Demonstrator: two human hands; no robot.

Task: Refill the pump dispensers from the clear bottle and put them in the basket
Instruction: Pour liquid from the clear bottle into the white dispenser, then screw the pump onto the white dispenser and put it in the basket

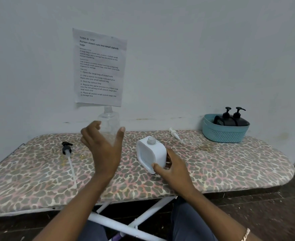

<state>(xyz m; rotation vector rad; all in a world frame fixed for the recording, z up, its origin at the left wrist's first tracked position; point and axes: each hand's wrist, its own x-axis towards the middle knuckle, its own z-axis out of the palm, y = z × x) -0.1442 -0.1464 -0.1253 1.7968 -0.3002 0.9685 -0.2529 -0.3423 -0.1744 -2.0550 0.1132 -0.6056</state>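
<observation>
At the far left of the ironing board (39, 171), a black pump head (66, 148) lies on its side with its long pale tube running toward you. Just right of it, your left hand (103, 148) is raised with the fingers spread and the thumb held wide, gripping nothing. The clear bottle (109, 119) stands upright behind that hand at the far edge of the board against the wall. Its neck is uncapped, and you cannot tell whether the hand touches it. A printed sheet (99, 66) hangs on the wall directly above the bottle.

Near the middle of the board, your right hand (175, 169) grips the white dispenser (151, 153) by its lower end, thumb on the near face and fingers curled round the far side. The dispenser is tilted to the left and its threaded neck is open, with no pump on it. Farther right and toward the wall, a white pump (175, 134) lies flat on the board, apart from the dispenser.

At the far right corner sits the teal basket (225, 134). Two black dispensers (232, 120) stand in it side by side with their pumps fitted.
</observation>
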